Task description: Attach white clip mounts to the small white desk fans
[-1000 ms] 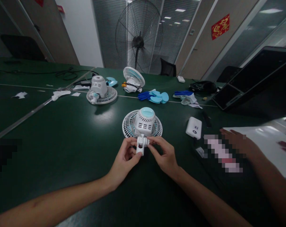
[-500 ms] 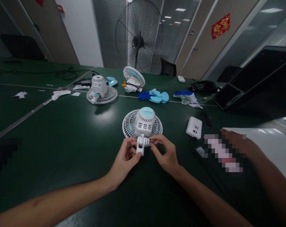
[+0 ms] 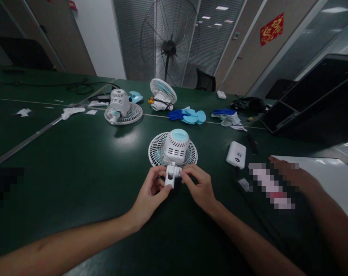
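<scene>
A white fan head [image 3: 176, 147] with a light blue cap lies grille-down on the dark green table, its white clip bracket [image 3: 170, 176] pointing toward me. My left hand [image 3: 150, 195] holds the bracket from the left, thumb on its lower end and fingers curled behind it. From the right, my right hand [image 3: 199, 188] pinches the side of the bracket's joint between thumb and fingertips. Whether a small part sits between those right fingertips is too small to tell.
Behind stand two more fan heads [image 3: 119, 101] [image 3: 162, 94], light blue blades [image 3: 193, 116] and blue-white gloves [image 3: 227, 117]. Right of me are a white box [image 3: 236, 155], a cable, another person's hand [image 3: 294, 174], a white sheet [image 3: 332, 180] and a large black case [image 3: 314, 96].
The view has shifted slightly. My right fingertips have moved a little to the left against the joint, while my left hand keeps its hold on the bracket.
</scene>
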The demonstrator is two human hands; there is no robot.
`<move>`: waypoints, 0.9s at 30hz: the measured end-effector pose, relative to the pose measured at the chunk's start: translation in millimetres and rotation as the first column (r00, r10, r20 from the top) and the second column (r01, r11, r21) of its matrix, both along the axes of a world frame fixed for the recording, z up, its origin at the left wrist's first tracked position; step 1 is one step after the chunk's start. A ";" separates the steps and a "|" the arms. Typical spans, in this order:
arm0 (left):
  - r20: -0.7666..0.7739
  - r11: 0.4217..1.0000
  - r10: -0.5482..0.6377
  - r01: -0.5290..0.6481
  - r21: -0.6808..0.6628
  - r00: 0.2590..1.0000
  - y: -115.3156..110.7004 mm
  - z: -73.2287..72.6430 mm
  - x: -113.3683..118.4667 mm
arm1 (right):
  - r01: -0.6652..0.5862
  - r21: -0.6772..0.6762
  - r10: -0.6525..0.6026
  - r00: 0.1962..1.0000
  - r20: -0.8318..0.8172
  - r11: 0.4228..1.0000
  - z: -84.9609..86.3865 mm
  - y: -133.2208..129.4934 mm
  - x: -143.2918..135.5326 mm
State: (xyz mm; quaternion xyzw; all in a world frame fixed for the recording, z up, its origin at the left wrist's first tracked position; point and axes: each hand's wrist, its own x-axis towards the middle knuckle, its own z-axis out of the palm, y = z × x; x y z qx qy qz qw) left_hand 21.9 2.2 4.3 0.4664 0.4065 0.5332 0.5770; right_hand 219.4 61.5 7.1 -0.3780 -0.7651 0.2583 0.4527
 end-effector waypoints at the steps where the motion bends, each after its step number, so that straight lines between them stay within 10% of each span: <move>1: 0.000 1.000 0.000 0.000 -0.002 1.000 0.0 -0.4 -0.1 | 0.006 0.007 -0.006 1.000 -0.008 1.000 -0.5 0.5 0.9; 27: 0.012 1.000 -0.025 0.025 0.018 1.000 0.2 -4.3 -0.6 | -0.116 0.126 0.105 0.990 0.094 0.985 1.1 8.7 12.9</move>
